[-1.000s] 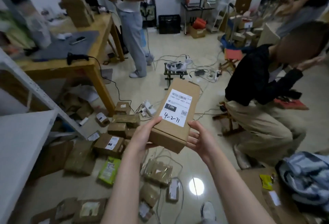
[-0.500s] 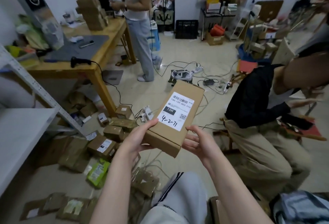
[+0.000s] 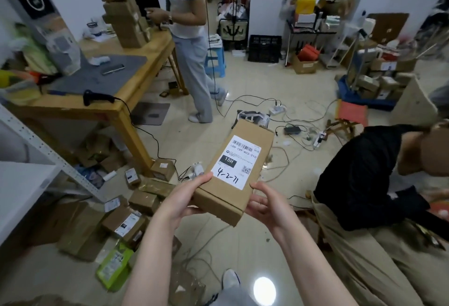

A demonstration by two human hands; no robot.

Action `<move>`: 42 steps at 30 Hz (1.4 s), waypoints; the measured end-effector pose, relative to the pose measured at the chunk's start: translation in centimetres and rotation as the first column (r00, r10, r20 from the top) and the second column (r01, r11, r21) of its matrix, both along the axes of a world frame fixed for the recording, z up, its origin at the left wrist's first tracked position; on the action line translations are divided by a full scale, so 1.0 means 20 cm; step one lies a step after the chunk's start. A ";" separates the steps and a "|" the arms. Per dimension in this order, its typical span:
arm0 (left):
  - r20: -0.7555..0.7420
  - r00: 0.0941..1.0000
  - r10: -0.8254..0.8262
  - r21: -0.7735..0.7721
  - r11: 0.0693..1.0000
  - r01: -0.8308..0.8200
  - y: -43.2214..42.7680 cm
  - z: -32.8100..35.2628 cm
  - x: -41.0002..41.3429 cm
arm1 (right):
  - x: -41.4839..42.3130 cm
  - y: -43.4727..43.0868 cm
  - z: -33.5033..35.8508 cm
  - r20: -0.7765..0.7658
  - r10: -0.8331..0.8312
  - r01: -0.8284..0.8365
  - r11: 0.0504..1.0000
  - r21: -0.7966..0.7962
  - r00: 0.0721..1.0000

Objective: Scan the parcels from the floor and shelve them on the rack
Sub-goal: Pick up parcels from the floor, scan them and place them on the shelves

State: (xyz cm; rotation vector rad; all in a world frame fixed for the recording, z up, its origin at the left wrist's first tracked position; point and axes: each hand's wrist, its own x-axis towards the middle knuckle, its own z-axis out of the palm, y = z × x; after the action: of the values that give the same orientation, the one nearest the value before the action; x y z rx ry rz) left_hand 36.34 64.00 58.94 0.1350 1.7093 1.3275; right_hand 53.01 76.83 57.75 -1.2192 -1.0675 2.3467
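Note:
A long brown cardboard parcel [image 3: 255,140] with a white label marked "4-2-71" is held up in front of me, label up. My left hand [image 3: 185,198] grips its near left corner, thumb on top. My right hand [image 3: 269,202] holds the near right side, fingers curled around the edge. Several more parcels [image 3: 124,220] lie scattered on the floor at lower left. The white metal rack [image 3: 36,140] stands at the left edge. A black handheld scanner [image 3: 97,95] lies on the wooden table [image 3: 116,109].
A person in black [image 3: 369,172] crouches at the right, close to my arm. Another person [image 3: 192,45] stands by the table's far end. Cables and power strips [image 3: 291,121] trail over the tiled floor. A stack of boxes [image 3: 124,14] stands on the table.
The view has risen and shifted toward the table and rack. Both hands keep the same hold on the parcel. The crouching person has leaned further right.

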 end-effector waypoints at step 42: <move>0.070 0.075 0.995 0.062 0.070 -0.996 0.48 -0.06 -1.34 | -2.35 0.62 -0.15 -0.077 0.790 -0.792 0.600 -0.112 0.609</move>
State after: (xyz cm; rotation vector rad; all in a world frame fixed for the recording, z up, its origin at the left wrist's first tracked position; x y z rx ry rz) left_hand 9.55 73.56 57.71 -1.3237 1.6607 2.3838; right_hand 6.06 89.23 54.76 -0.8184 -1.7488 3.1079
